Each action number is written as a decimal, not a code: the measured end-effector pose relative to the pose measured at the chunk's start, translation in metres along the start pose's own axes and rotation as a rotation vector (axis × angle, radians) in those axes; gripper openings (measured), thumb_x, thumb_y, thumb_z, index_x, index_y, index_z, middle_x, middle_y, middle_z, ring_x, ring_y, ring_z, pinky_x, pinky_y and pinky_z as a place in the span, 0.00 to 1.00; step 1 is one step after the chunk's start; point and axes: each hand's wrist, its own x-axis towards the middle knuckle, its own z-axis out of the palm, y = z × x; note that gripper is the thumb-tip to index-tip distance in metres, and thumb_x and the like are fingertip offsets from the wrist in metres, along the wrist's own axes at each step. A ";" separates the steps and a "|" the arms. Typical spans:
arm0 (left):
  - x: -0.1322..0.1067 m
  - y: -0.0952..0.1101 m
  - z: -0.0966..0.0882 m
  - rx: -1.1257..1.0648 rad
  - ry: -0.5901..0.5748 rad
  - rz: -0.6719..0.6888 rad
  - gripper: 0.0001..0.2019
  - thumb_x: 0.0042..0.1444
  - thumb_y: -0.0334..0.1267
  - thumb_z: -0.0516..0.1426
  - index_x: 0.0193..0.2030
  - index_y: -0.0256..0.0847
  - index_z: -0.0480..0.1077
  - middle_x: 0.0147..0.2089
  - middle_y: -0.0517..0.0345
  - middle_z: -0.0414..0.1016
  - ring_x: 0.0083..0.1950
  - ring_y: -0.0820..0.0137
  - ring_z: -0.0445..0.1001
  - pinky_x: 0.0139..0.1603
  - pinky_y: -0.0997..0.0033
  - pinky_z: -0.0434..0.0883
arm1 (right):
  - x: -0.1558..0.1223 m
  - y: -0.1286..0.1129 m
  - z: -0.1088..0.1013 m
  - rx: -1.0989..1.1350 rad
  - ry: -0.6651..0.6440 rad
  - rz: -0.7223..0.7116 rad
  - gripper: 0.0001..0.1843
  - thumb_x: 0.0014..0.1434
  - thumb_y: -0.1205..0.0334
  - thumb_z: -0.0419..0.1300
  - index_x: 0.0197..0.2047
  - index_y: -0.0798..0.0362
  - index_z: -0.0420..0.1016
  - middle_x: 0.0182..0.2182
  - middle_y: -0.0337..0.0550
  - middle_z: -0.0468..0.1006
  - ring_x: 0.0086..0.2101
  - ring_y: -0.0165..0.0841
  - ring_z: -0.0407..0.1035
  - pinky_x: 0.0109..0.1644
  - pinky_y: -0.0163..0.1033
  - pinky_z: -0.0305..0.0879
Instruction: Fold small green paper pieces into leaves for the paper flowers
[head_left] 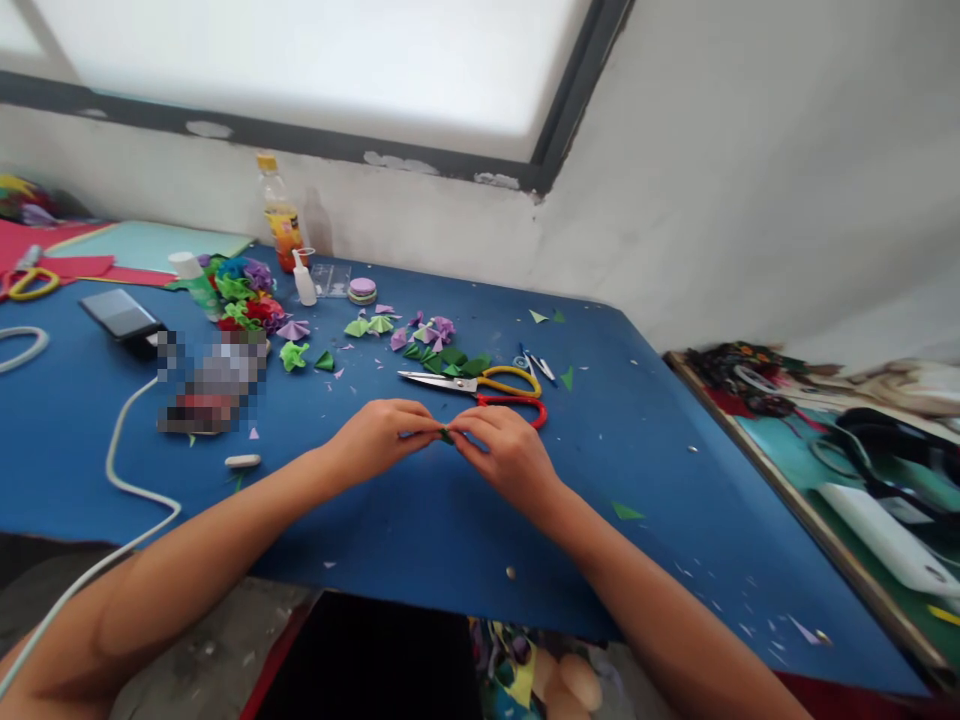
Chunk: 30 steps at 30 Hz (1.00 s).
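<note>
Over the blue table, my left hand [386,437] and my right hand [506,448] meet at the fingertips. Both pinch a small dark green paper piece [446,435], which the fingers mostly cover. Just beyond my hands lie scissors [469,384] with one yellow and one red handle, blades pointing left. Behind the scissors sits a row of folded dark green paper pieces [454,358]. Purple and light green folded papers [427,331] lie farther back. A small white stick-like object [242,461] rests left of my left hand.
A phone [214,390], a power bank-like device [122,315] and a white cable [120,480] occupy the left. Crumpled paper flowers [244,290], a glue stick [195,285], a squeeze bottle [304,280] and a drink bottle [281,220] stand toward the wall. A compass [538,366] lies beyond the scissors.
</note>
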 end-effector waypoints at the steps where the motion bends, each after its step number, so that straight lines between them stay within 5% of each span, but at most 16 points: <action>1: 0.000 0.000 0.000 -0.007 0.000 -0.006 0.10 0.58 0.35 0.54 0.38 0.37 0.77 0.34 0.53 0.78 0.34 0.72 0.75 0.36 0.75 0.71 | 0.000 0.000 0.000 -0.003 -0.003 -0.002 0.08 0.59 0.64 0.55 0.35 0.54 0.75 0.30 0.45 0.79 0.34 0.34 0.72 0.41 0.39 0.67; 14: 0.000 0.006 -0.001 -0.009 0.074 -0.024 0.09 0.57 0.35 0.55 0.34 0.37 0.76 0.32 0.55 0.77 0.30 0.75 0.74 0.32 0.80 0.70 | 0.001 -0.011 -0.007 0.137 -0.018 0.083 0.07 0.59 0.65 0.55 0.33 0.55 0.75 0.31 0.45 0.79 0.33 0.32 0.72 0.40 0.37 0.66; 30: -0.002 0.009 0.001 -0.001 0.002 -0.172 0.05 0.54 0.36 0.57 0.30 0.38 0.73 0.26 0.61 0.73 0.24 0.79 0.67 0.28 0.81 0.67 | -0.001 -0.014 -0.005 0.246 -0.061 0.150 0.06 0.59 0.64 0.56 0.34 0.54 0.75 0.31 0.43 0.79 0.34 0.31 0.71 0.40 0.37 0.65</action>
